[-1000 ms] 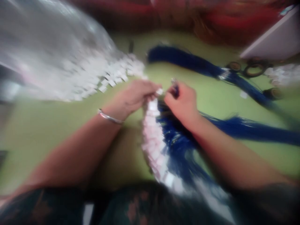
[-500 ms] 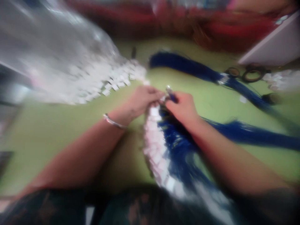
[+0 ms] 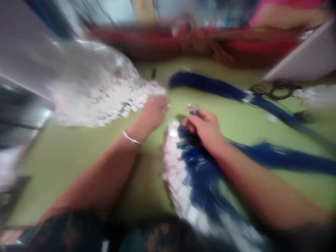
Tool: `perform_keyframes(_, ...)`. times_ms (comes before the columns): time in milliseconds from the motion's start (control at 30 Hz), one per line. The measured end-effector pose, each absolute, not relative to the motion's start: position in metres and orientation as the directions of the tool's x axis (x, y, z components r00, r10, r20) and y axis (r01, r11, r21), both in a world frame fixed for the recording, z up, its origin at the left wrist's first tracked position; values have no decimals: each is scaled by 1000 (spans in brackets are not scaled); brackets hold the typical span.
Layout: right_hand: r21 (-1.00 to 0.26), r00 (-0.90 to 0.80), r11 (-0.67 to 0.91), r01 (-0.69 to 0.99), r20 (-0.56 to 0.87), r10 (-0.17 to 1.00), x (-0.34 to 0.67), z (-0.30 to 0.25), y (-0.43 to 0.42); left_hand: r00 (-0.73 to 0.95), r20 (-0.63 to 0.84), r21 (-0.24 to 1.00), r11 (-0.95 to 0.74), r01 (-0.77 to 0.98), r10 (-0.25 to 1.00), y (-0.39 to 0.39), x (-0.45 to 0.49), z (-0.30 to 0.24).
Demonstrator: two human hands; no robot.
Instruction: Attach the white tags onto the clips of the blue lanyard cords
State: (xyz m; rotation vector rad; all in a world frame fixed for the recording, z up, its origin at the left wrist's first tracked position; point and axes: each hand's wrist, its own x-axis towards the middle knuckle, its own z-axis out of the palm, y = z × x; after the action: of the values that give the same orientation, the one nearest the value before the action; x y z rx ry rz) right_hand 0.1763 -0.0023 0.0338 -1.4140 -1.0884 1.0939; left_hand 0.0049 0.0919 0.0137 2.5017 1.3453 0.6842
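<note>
The view is badly blurred. My left hand (image 3: 153,112), a bangle on its wrist, reaches to the edge of a heap of small white tags (image 3: 115,99) spilling from a clear plastic bag (image 3: 78,73); its fingers are smeared. My right hand (image 3: 204,126) is closed on the top end of a blue cord (image 3: 193,111), above a bundle of blue cords (image 3: 202,168) edged with a row of white tags (image 3: 175,171) on the green table (image 3: 78,157).
More blue cord bundles (image 3: 225,87) lie across the table's right half. Dark rings (image 3: 279,91) and a white board (image 3: 307,59) sit at the far right. Red cords (image 3: 210,42) lie at the back. Another person's arm (image 3: 283,17) shows top right.
My left hand has left the cord bundle and moved up-left to the heap of white tags. My right hand stays on the cord end. The camera has tilted upward.
</note>
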Motion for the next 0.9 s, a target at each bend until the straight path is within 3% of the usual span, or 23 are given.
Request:
perform_keyframes(67, -992, 177, -84, 97, -66, 982, 175, 34, -3, 482, 307, 382, -570, 728, 821, 95, 7, 3)
perform_keyframes(167, -990, 168, -48, 130, -26, 985, 176, 32, -2, 414, 322, 453, -523, 722, 851, 93, 8, -2)
perform_keyframes(300, -989, 229, -29, 144, 5, 974, 175, 31, -1, 269, 264, 721, -374, 583, 926, 81, 11, 8)
perform_keyframes(400, -988, 273, -29, 154, 14, 962, 175, 33, -2, 310, 104, 879, -233, 416, 945, 71, 15, 22)
perform_keyframes(533, -958, 280, 20, 286, 103, 954, 174, 35, -2, 430, 42, 924, -199, 326, 902, 60, 21, 35)
perform_keyframes(667, -905, 259, 44, 422, 167, 951, 175, 34, 0, 439, 57, 939, -197, 280, 897, 57, 25, 35)
perform_keyframes(900, -930, 287, -17, 366, 95, 953, 178, 34, 2, 465, -28, 970, -89, 228, 885, 59, 24, 25)
